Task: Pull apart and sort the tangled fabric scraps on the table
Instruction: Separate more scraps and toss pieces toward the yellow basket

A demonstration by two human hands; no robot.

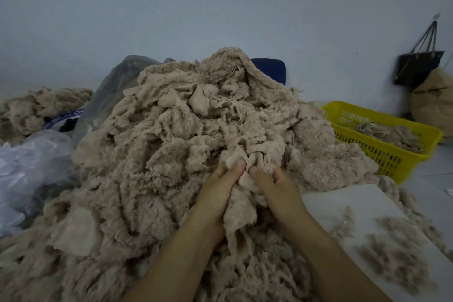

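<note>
Two hands work one piece: the left hand (220,191) and right hand (277,189) each pinch the same beige fleece scrap (241,213), thumbs close together, probably to pull it free. The tangled heap (186,144) it comes from looms just behind, crowding the yellow basket (392,154) on the right and the plastic bags (31,159) on the left.

No legible text — none anywhere

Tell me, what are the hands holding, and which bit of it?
Both hold one beige fuzzy scrap at the front of the pile. The left hand and right hand pinch its top edge, thumbs close together.
</note>
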